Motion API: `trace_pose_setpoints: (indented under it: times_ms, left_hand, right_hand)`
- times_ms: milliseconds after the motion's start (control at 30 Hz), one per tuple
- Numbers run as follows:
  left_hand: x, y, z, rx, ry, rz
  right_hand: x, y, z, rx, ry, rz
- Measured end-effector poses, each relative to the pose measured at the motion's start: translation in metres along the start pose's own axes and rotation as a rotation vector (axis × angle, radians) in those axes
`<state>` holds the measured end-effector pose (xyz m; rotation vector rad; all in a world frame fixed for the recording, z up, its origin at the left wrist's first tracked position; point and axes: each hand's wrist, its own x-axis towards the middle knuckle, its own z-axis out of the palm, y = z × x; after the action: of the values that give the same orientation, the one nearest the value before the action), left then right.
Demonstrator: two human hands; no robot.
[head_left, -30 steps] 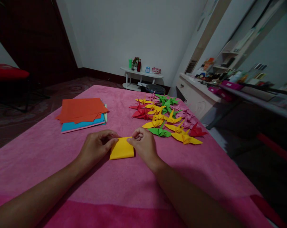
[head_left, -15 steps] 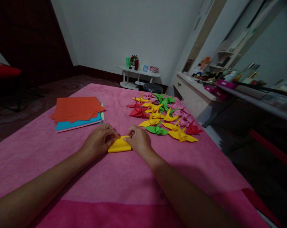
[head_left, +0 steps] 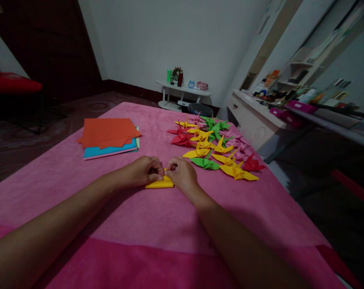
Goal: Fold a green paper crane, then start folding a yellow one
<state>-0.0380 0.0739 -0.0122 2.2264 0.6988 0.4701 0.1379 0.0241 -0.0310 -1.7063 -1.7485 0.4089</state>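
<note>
A small folded piece of yellow paper (head_left: pixel 160 184) lies on the pink cloth in front of me. My left hand (head_left: pixel 146 170) pinches its upper edge, thumb and fingers pressed together. Close beside it, my right hand (head_left: pixel 182 171) grips the paper's upper right corner, its fingers curled in. The two sets of fingertips almost meet, hiding the paper's top edge. To the right of my hands sit folded paper cranes; a green crane (head_left: pixel 205 162) and a yellow crane (head_left: pixel 238 171) are among the nearest.
A stack of orange sheets (head_left: pixel 108 131) over blue paper (head_left: pixel 109 151) lies at the left. The cranes spread over the right side of the pink cloth (head_left: pixel 133 224). Beyond stand a small white shelf (head_left: pixel 185 89) and a cluttered dresser (head_left: pixel 254 116).
My left hand has moved right along the paper's top edge, close to my right hand. The whole view has shifted slightly, so everything sits a little farther right.
</note>
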Motion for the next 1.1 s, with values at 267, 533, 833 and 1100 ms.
trace_pose_setpoints:
  times_ms: [267,533,833,1100]
  left_hand:
    - [-0.004,0.003,0.001,0.017,-0.012,-0.033]
    - [-0.006,-0.005,0.003,0.036,-0.035,-0.022]
    - [-0.009,0.002,-0.005,0.083,-0.112,-0.012]
    - [-0.008,-0.001,0.003,0.163,-0.052,0.010]
  right_hand:
    - [0.001,0.011,0.002,0.170,-0.076,-0.011]
    - [0.001,0.008,-0.009,0.228,-0.242,-0.035]
    - [0.000,0.005,-0.013,0.155,-0.322,-0.070]
    - [-0.003,-0.004,-0.021,0.034,-0.352,-0.128]
